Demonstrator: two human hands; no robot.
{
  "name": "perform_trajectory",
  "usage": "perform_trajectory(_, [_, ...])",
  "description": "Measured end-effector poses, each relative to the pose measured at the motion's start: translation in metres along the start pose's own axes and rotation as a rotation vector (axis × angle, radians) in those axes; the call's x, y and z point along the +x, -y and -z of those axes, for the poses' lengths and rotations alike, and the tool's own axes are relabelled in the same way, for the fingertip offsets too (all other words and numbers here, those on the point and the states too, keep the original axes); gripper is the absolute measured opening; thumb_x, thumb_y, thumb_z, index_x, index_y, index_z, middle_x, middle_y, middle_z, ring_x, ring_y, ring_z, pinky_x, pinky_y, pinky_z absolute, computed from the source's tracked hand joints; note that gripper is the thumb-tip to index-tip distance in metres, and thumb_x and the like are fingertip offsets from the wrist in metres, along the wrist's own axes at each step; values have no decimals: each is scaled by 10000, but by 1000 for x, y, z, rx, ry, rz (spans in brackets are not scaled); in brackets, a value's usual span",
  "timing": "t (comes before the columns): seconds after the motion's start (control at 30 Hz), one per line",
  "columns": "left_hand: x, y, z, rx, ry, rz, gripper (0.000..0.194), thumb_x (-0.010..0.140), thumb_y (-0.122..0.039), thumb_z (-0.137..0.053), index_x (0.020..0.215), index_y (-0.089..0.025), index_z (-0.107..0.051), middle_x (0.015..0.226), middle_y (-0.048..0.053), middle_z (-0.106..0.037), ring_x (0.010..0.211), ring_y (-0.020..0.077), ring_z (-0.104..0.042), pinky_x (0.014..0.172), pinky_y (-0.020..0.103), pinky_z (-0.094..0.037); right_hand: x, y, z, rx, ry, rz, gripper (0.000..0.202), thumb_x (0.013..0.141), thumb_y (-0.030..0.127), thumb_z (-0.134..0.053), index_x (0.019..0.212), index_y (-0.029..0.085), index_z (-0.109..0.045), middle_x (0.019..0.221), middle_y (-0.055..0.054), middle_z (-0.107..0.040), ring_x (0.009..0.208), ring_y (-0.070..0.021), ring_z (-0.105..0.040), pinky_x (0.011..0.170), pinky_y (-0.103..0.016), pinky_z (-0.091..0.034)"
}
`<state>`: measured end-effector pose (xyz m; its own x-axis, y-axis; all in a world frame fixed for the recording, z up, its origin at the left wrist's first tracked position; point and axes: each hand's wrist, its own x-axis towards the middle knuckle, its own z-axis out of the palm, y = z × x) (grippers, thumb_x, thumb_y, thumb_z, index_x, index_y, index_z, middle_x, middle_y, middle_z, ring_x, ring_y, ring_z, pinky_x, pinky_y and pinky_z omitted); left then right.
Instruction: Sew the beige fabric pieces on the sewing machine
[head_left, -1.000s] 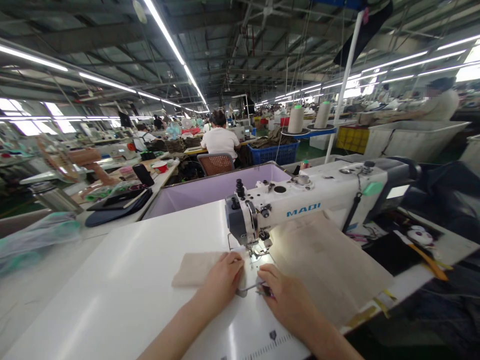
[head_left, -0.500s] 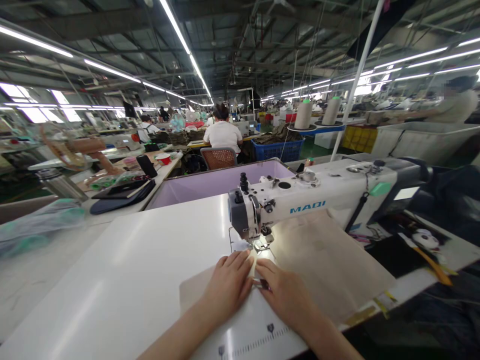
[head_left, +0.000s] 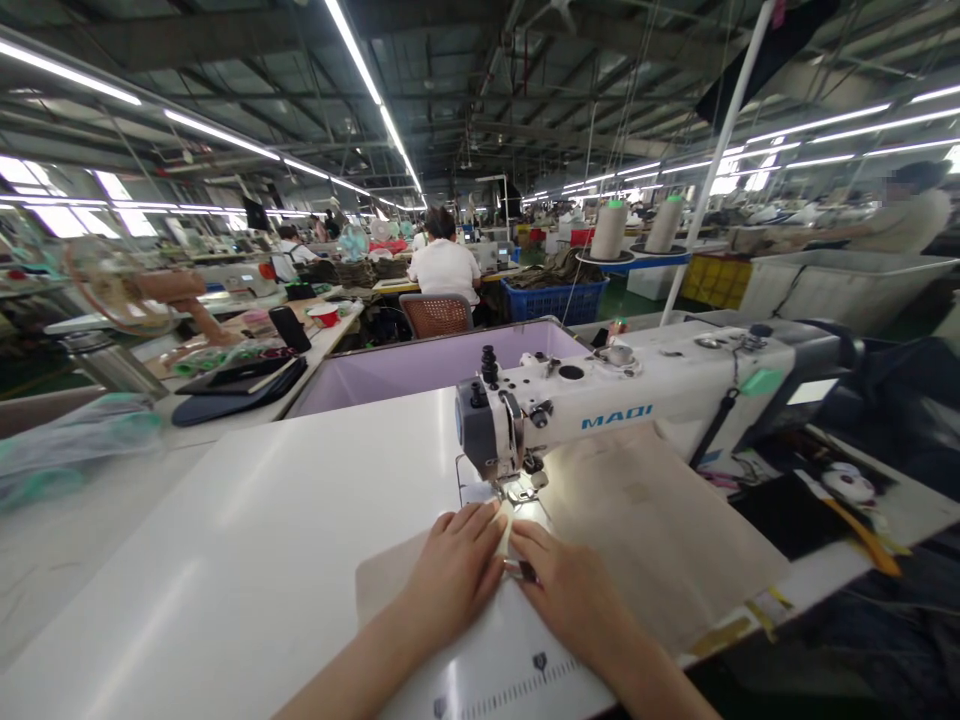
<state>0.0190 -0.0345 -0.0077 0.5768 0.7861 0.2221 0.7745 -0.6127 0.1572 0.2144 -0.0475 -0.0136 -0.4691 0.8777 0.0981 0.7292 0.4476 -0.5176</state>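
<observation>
A small cream fabric piece lies just in front of the presser foot of the white sewing machine, under its lamp. My left hand is closed on its left edge, fingertips bunched near the needle area. From the other side, my right hand grips it with thumb and fingers drawn together. Under the right fingers shows a small shiny metal tool; the hand hides most of it, so its kind is unclear. Much of the fabric is covered by my fingers.
A beige sheet covers the table right of the needle. Thread cones stand behind the machine, near a lilac-lined bin. A steel flask and a fan are at left. A person in white sits ahead.
The camera view has shifted very slightly. Both hands keep almost the same place at the fabric, with no visible change in grip.
</observation>
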Motion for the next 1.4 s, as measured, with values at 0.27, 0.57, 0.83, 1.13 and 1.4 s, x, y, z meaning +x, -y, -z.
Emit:
perform_trajectory(0.27, [-2, -5, 4, 19, 26, -16, 416, 944, -185, -549, 1359, -203, -549, 1375, 116, -606, 1256, 311, -553, 1022, 497, -487, -1, 0, 3, -21, 18, 10, 404, 889, 155, -512, 1276, 217, -613, 1325, -50, -649, 1075, -248, -678, 899, -332, -535])
perform_trajectory(0.57, [-23, -13, 9, 5, 38, -169, 443, 1006, -213, -473, 1446, -261, -471, 1398, 97, -604, 1252, 284, -588, 1031, 457, -521, -18, -7, -6, -49, 23, 38, 438, 855, 125, -492, 1267, 199, -618, 1353, -79, -637, 1093, -251, -668, 932, -331, -521])
perform_trajectory(0.83, [-1, 5, 12, -7, 73, -138, 343, 1013, -240, -477, 1345, -219, -559, 1325, 98, -637, 1227, 284, -586, 1023, 464, -515, 7, -4, 8, -55, 41, 26, 376, 894, 133, -503, 1236, 230, -627, 1298, -35, -660, 1057, -229, -681, 867, -293, -517])
perform_trajectory(1.13, [26, 31, 15, -25, 49, -121, 281, 986, -198, -480, 1232, -222, -615, 1249, 73, -666, 1160, 256, -613, 1005, 420, -509, 21, -2, 13, -82, -3, 29, 297, 914, 146, -525, 1156, 254, -660, 1267, -1, -678, 1003, -214, -696, 826, -277, -513])
perform_trajectory(1.4, [22, 36, 5, 1, 13, -82, 333, 973, -188, -482, 1288, -184, -590, 1343, 94, -635, 1233, 273, -578, 1048, 454, -489, 7, 2, 0, -34, 1, -9, 371, 877, 120, -554, 1221, 227, -638, 1406, -13, -603, 1107, -236, -673, 928, -326, -535])
